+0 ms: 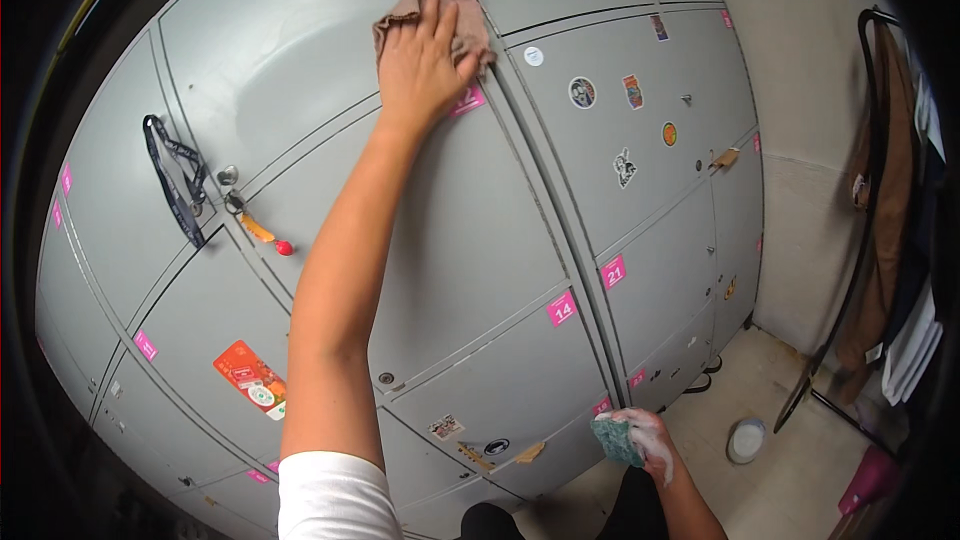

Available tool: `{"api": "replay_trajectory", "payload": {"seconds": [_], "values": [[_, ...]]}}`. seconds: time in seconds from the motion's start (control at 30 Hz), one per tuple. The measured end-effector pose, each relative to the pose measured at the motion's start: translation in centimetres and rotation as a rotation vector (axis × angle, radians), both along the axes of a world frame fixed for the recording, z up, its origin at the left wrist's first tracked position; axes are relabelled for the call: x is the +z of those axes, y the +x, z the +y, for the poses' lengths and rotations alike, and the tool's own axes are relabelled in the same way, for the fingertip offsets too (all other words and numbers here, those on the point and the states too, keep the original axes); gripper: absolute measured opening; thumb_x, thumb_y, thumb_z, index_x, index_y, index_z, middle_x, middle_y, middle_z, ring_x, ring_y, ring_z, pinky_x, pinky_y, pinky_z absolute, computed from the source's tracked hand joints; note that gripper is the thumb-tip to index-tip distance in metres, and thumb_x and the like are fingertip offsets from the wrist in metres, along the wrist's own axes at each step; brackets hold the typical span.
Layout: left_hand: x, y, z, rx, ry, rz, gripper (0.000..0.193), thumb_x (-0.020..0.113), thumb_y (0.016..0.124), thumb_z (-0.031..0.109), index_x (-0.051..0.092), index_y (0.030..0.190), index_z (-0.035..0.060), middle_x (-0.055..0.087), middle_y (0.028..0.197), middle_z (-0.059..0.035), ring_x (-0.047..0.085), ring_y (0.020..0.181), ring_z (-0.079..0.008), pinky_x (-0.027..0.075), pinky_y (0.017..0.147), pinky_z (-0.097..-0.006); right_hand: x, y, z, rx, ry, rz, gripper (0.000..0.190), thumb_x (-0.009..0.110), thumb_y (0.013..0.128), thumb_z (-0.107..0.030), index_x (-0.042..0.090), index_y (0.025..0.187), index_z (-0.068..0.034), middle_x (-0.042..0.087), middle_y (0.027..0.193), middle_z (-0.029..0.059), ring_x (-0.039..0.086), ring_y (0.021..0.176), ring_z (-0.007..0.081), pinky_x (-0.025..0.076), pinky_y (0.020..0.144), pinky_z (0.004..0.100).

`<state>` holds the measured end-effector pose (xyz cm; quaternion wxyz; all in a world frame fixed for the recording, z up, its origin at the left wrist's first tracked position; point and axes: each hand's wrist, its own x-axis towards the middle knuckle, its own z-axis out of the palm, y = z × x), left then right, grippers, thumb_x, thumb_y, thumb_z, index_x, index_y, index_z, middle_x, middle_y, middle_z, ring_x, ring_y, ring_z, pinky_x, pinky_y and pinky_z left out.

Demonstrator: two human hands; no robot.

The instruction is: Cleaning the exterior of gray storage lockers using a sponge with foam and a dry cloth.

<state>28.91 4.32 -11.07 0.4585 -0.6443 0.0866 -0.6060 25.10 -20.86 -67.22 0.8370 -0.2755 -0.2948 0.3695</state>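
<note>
My left hand (420,64) presses a brownish-pink cloth (472,15) flat against a grey metal locker door (300,22), near its right edge and just above a pink number label (469,99). A dull, streaky patch shows on the door to the left of the cloth. Low down at the right, my right hand (649,435) holds a green scouring pad (616,441). White foam covers its fingers and runs down to the wrist. The pad is close to the lower lockers; whether it touches them I cannot tell.
A dark lanyard (176,180) and keys with an orange and red charm (259,229) hang from the locks. Stickers (582,92) dot the right-hand doors. On the floor stands a small bowl (747,441) with whitish contents. Clothes (877,217) hang on a black rack (862,240) at right.
</note>
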Motion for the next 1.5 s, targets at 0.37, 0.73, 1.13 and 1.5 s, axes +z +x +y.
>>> {"api": "replay_trajectory", "payload": {"seconds": [0.37,0.73,1.13,1.5], "values": [[-15.0,-1.6,-2.2,0.181,-0.289,0.519,0.081,0.071,0.077,0.029,0.042,0.147,-0.0002,0.047,0.149,-0.0173,0.057,0.111,-0.0337,0.045,0.099,-0.0420,-0.4,0.5,-0.3,0.033,-0.056,-0.028,0.031,0.057,0.092,0.004,0.063,0.121,0.008,0.068,0.123,0.0164,0.067,0.107,0.0201,0.053,0.092,0.0298],[-23.0,-3.7,-2.3,0.318,-0.374,0.854,0.081,0.068,0.078,0.030,0.041,0.149,0.0036,0.047,0.148,-0.0182,0.061,0.108,-0.0375,0.041,0.106,-0.0520,-1.9,-1.3,-3.6,-0.017,-0.090,-0.063,0.032,0.058,0.088,0.004,0.065,0.118,0.008,0.068,0.121,0.0150,0.066,0.108,0.0197,0.052,0.093,0.0298],[-26.6,-4.0,-1.6,0.301,-0.345,1.069,0.047,0.069,0.074,0.022,0.060,0.117,0.0061,0.055,0.135,-0.0115,0.057,0.107,-0.0295,0.046,0.097,-0.0432,-1.7,-0.2,1.5,0.154,0.089,0.056,0.029,0.058,0.096,-0.003,0.062,0.123,0.006,0.067,0.121,0.0139,0.066,0.108,0.0176,0.052,0.095,0.0287],[-4.8,-2.5,0.4,0.192,-0.092,0.047,0.066,0.061,0.091,0.035,0.046,0.148,0.0050,0.039,0.157,-0.0178,0.032,0.147,-0.0368,0.027,0.118,-0.0534,-13.4,-1.6,9.4,0.289,-0.229,0.297,0.035,0.049,0.096,-0.002,0.059,0.129,-0.002,0.067,0.118,0.0059,0.067,0.103,0.0140,0.052,0.088,0.0270]]}}
